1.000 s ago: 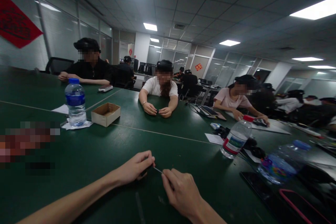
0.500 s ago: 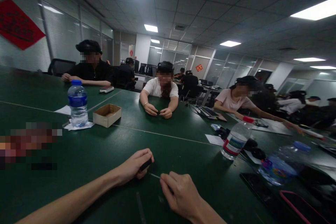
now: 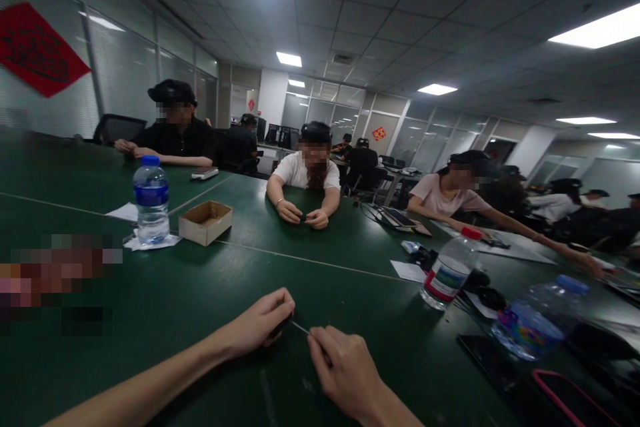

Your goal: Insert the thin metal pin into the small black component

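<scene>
My left hand is closed around a small black object, mostly covered by its fingers, so its kind does not show. A thin, pale, rod-like piece spans the gap between the black object and my right hand. The fingertips of that hand pinch its near end. Both hands are low over the dark green table, close together. Below them on the tabletop lies a narrow translucent strip.
An open cardboard box and a water bottle stand at the left. On the right are a red-capped bottle, a blue-capped bottle, a dark phone and a pink-edged phone. Several people sit around the table.
My left hand has turned slightly, so its fingers cover more of the black object. The pale piece shows closer to the left fingertips. A co-worker's arm at right reaches farther right.
</scene>
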The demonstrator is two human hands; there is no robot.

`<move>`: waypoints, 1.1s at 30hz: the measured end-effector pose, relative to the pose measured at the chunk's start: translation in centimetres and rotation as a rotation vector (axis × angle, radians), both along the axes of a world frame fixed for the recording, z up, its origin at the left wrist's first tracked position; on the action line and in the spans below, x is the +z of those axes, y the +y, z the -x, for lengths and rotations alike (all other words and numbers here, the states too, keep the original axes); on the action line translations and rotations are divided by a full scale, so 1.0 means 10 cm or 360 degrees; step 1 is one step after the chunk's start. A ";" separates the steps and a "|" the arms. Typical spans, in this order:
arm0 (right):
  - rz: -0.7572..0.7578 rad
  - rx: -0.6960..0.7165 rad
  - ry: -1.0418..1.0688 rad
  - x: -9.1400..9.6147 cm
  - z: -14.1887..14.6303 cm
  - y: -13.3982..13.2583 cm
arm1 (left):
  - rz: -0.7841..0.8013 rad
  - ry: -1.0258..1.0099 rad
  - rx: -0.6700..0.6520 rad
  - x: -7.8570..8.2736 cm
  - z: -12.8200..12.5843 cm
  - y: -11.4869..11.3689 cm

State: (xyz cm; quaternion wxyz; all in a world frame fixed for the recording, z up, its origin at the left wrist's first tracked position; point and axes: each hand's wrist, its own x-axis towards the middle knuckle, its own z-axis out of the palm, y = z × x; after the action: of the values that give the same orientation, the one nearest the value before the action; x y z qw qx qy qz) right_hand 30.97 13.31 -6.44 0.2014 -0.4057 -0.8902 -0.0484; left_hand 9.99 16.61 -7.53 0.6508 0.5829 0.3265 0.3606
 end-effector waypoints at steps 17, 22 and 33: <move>0.0044 -0.0104 -0.0066 -0.03 0.00 0.01 | -0.0052 0.0014 -0.0032 -0.02 0.01 0.03; 0.0070 -0.0093 -0.0072 -0.05 -0.01 0.03 | -0.0068 0.0011 -0.0039 -0.01 0.01 0.02; 0.0055 -0.0034 -0.0060 -0.03 -0.03 0.01 | -0.0142 0.0045 -0.0045 0.01 0.01 0.01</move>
State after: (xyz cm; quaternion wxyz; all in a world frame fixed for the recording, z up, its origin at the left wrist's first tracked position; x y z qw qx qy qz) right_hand 31.24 13.46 -6.75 0.1769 -0.4178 -0.8901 -0.0428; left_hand 9.88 16.67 -7.41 0.6244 0.6211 0.3111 0.3573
